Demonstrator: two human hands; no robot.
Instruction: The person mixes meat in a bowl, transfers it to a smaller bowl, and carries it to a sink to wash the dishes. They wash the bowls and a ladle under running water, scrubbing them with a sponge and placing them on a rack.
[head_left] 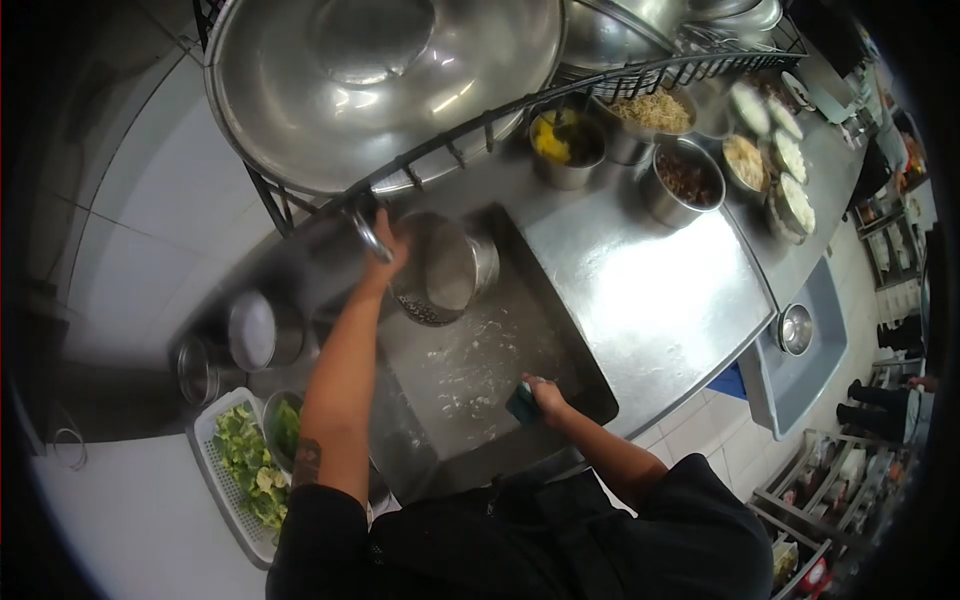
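My left hand (392, 250) reaches across the sink (590, 385) to the chrome faucet (372, 232). The spout partly covers it, and its fingers are hidden and blurred. My right hand (543, 396) is closed around a dark green scouring pad (522, 404), low over the right side of the sink. A round metal pot (482, 262) stands tilted at the back of the sink, just right of my left hand. Beside its lower edge is a perforated metal piece (425, 312), partly hidden. Shallow water with white foam (470, 370) covers the sink bottom.
A black wire rack (440, 155) holds large metal bowls (480, 80) above the sink. Food-filled metal pots (688, 205) line the counter's back right. Metal containers (280, 335) and a basket of chopped greens (205, 425) stand left. A grey tub (835, 350) is at right.
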